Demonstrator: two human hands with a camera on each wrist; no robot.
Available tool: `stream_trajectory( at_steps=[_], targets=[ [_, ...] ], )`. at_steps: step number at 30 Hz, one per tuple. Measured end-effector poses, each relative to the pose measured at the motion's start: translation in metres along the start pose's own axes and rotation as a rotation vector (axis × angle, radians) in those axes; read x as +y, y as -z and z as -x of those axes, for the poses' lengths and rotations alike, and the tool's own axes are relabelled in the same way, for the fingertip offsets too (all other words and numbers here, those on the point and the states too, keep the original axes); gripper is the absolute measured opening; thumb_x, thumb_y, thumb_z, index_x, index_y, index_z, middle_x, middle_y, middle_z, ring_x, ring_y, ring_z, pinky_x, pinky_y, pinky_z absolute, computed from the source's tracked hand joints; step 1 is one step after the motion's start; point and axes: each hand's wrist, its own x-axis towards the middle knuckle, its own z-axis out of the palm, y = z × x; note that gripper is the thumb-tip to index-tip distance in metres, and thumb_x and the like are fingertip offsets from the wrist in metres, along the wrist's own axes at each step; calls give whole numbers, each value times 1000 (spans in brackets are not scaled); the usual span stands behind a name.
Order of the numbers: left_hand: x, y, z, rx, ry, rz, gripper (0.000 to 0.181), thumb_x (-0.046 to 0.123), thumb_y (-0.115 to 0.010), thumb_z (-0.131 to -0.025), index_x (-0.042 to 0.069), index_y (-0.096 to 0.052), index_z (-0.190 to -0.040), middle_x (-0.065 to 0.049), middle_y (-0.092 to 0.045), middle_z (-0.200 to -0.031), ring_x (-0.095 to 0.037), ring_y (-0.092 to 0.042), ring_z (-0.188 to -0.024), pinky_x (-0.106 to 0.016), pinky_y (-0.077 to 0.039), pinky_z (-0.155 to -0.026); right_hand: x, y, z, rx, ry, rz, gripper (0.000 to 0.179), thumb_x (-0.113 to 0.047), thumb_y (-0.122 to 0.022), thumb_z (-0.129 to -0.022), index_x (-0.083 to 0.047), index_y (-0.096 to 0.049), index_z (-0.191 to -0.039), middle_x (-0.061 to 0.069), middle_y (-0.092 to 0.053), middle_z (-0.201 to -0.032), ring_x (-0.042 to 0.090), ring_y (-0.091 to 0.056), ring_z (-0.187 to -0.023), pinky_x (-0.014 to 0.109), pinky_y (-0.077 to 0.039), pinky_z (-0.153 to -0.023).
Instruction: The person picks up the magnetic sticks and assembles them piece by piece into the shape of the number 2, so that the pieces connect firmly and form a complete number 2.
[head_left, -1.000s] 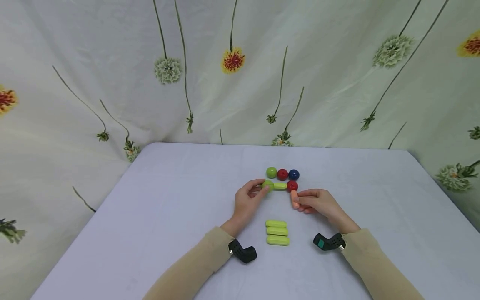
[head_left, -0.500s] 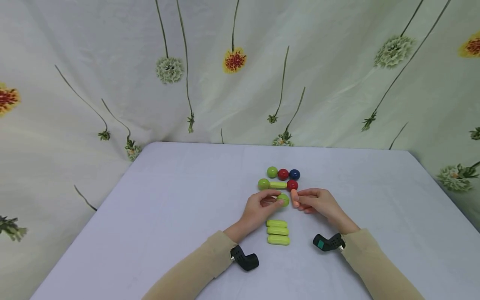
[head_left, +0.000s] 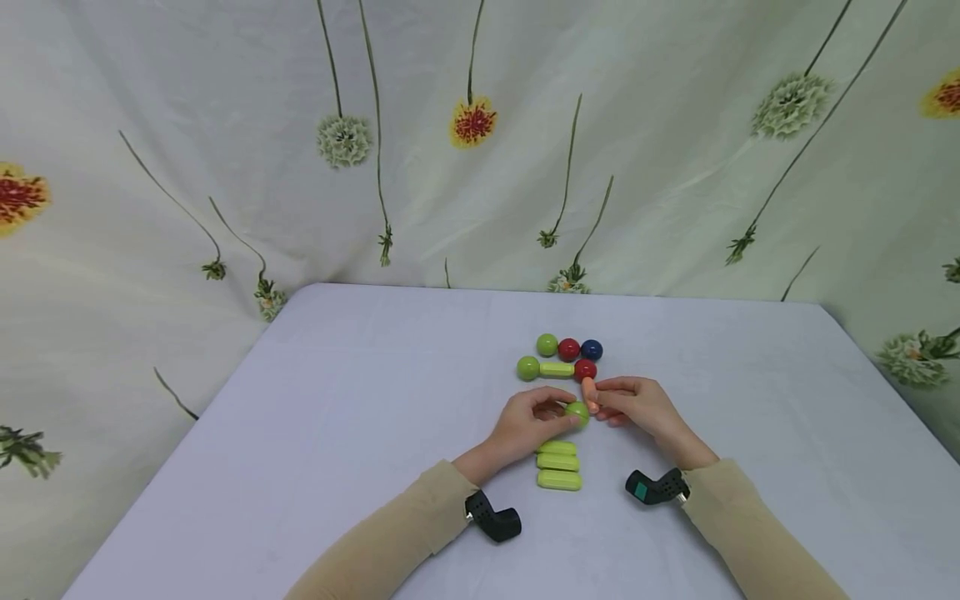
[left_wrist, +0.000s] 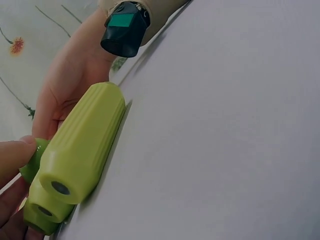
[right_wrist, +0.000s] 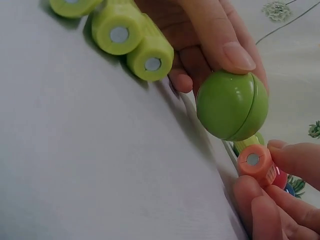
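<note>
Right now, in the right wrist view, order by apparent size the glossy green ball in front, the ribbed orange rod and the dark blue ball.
1. Glossy green ball, largest.
2. Ribbed orange rod, seen nearly end-on.
3. Dark blue ball, only a sliver showing.
The green ball looks nearer, so true sizes are unsure.

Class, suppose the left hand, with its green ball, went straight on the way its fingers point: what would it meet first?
Most likely the near end of the orange rod, which the right hand pinches; the green ball would arrive ahead of the left hand. Depth is uncertain.
</note>
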Motion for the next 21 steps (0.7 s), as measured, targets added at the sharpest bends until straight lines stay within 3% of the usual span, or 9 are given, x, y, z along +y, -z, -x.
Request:
stream_trajectory(
  at_steps=[11,21],
  targets=[
    [3,-3,-1,-40,-4,-53,29,28,-73,-83,13,-69,-107,7,-67,-94,-6,-61,-85,-21,-47,-72,-1,-1,0,8,-6,15,49,-27,-68,-86,8,-58,-119,8,-69,-86,14,-66,-74,22,-52,-63],
    [1,-4,-1,-64,-52,-103,27,29,-71,-84,13,-69,-106,7,-68,-94,-4,-60,-85,-22,-45,-73,-2,-1,1,-2,-4,15,47,-25,-66,-88,9,-57,-119,8,-69,-88,15,-65,-73,23,-53,-65]
  ],
)
